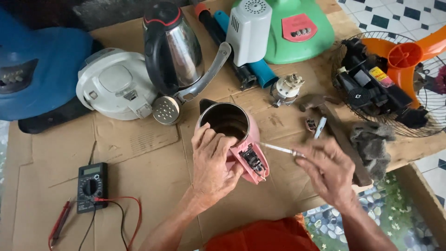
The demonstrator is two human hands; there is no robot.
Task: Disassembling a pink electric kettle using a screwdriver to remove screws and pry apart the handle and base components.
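My left hand [211, 162] grips the rim and side of a pink electric kettle [232, 124] whose lid is off, showing its dark steel inside. The kettle's handle [253, 160] is opened up, exposing a black switch part and wires. My right hand [327, 169] holds a thin screwdriver [278, 148] by its handle, the shaft pointing left toward the top of the open handle, its tip just short of the kettle.
A digital multimeter [91, 187] with red and black leads lies on the cardboard at left. Behind stand a steel kettle [172, 49], a white cooker lid [114, 83], a green fan base [297, 30], a small motor [287, 88] and a fan with an orange blade [395, 74]. A hammer [334, 125] and grey rag [371, 144] lie right.
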